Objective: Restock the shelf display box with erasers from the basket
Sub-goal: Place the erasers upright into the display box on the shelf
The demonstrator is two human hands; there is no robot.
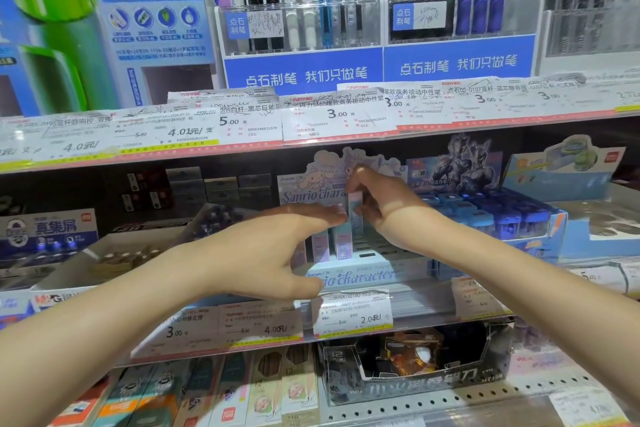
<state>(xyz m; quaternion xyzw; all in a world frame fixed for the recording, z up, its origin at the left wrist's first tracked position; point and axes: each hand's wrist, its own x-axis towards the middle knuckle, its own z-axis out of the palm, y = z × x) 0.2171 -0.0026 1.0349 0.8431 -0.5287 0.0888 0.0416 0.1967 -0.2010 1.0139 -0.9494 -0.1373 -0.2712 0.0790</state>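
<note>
The pastel Sanrio display box (360, 270) stands on the middle shelf, with several upright erasers (343, 243) in its left slots and dark empty slots to the right. My right hand (384, 204) pinches one pale blue and pink eraser (355, 208) upright above the box. My left hand (277, 246) is at the box's left side, fingers stretched flat toward the held eraser and thumb down at the box's front edge. The basket is not in view.
A blue box of sharpeners (491, 215) stands right of the display box. A white carton (114, 260) sits to the left. Price labels (353, 315) line the shelf edge (242, 343). The upper shelf (311, 121) overhangs the hands. Pencil boxes (242, 388) fill the lower shelf.
</note>
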